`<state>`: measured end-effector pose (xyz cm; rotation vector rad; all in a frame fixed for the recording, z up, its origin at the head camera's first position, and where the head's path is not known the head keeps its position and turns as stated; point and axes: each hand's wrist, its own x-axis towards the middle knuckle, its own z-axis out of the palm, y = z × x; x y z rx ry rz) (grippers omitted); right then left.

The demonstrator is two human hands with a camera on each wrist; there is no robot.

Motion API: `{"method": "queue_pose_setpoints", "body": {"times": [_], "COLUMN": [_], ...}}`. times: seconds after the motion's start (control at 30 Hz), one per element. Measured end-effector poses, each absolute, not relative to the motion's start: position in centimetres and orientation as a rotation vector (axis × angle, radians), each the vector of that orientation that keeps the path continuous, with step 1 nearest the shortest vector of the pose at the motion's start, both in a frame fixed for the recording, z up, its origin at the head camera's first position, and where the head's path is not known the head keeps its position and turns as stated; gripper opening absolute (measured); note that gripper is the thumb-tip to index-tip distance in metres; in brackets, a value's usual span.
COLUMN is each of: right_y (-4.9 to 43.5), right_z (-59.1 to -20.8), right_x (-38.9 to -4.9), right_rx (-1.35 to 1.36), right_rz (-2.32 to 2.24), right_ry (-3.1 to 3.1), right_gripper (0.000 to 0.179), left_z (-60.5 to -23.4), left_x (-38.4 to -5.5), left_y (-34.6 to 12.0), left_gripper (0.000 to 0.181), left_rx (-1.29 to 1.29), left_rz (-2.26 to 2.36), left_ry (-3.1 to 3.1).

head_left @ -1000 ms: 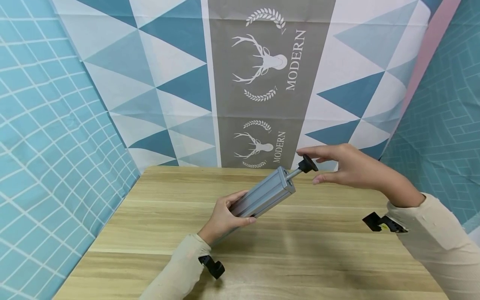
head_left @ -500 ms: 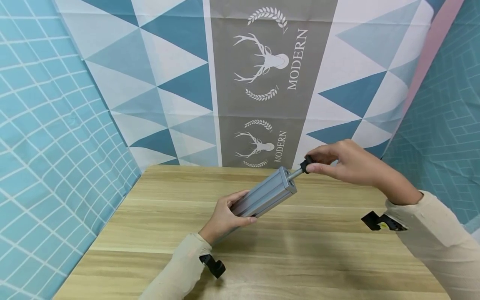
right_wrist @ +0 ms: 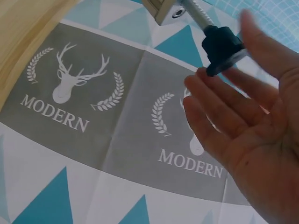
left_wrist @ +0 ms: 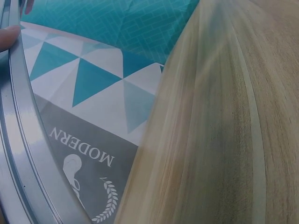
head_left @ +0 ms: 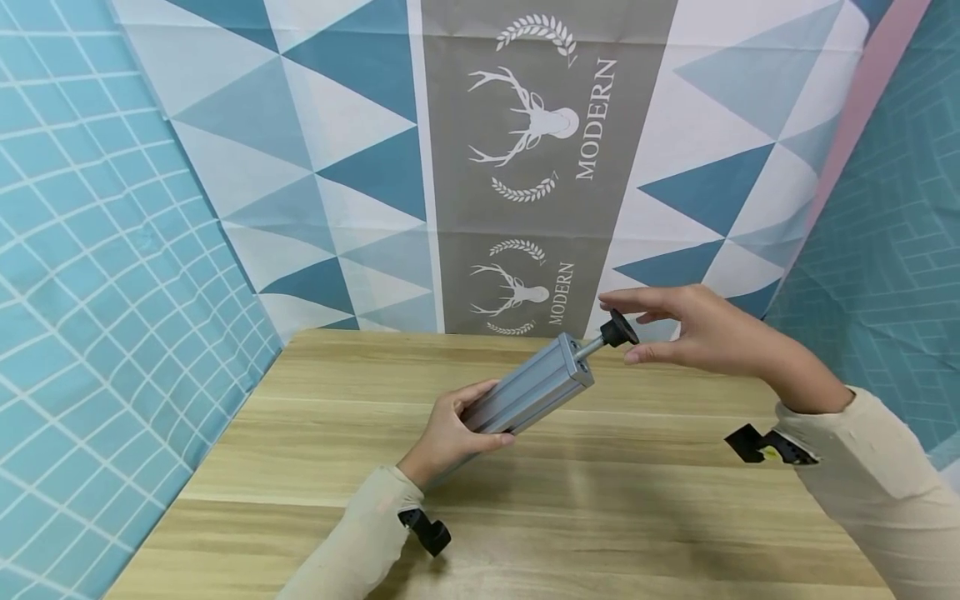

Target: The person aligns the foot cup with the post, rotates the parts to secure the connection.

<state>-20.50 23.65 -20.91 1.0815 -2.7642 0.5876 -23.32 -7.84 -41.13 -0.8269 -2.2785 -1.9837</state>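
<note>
My left hand grips a long grey aluminium profile, thumb along its near side. The profile slants up to the right over the table. From its upper end sticks a threaded rod capped by a black levelling foot. Around that foot my right hand stands spread, fingers on the far side and thumb on the near side. In the right wrist view the foot is between the thumb and loosely extended fingers. The left wrist view has the profile's grooved side at its left edge.
Below the hands is a wood-grain table. Behind it hangs a patterned cloth with triangles and deer heads. Blue cloths enclose both sides. Black mounts are strapped at both wrists.
Half a second ago my right thumb and fingers pinched the black foot; now they have spread apart from it, as they were one second ago. The left hand and profile stay nearly still.
</note>
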Motion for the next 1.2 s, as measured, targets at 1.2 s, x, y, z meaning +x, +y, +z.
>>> {"method": "queue_pose_setpoints", "body": {"times": [1.2], "right_y": [23.93], "right_z": [-21.09], "right_x": [-20.18], "right_rx": [1.007], "right_rz": [0.726], "right_ry": [-2.868], "right_gripper": [0.066], "left_z": [-40.86], "left_x": [-23.0], "left_y": [-7.87], "left_gripper": [0.072], "left_rx": [-0.801], "left_rz": [-1.986], "left_ry": [-2.303]}}
